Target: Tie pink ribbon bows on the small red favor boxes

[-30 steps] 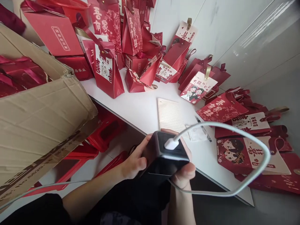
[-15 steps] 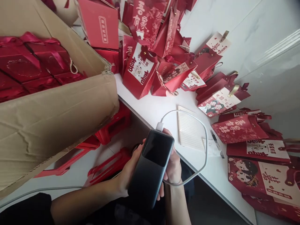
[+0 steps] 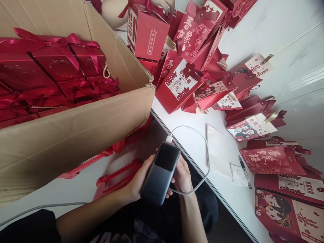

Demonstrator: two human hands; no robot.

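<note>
A dark grey power bank with a black screen lies flat across both my hands, over my lap. My left hand cups it from the left and underneath. My right hand holds its right side, fingers curled. A white cable is plugged into its far end, loops over the white table and comes back under my right wrist.
A big cardboard box full of red ribboned boxes fills the left. Red gift bags crowd the table's far side and right. A lined notepad and pen lie on the table. Red stools stand below. Another person's hand touches a red box at top.
The power bank went from end-on to lying flat with its screen up, and sank lower towards my lap. The view swung left, so more of the cardboard box shows.
</note>
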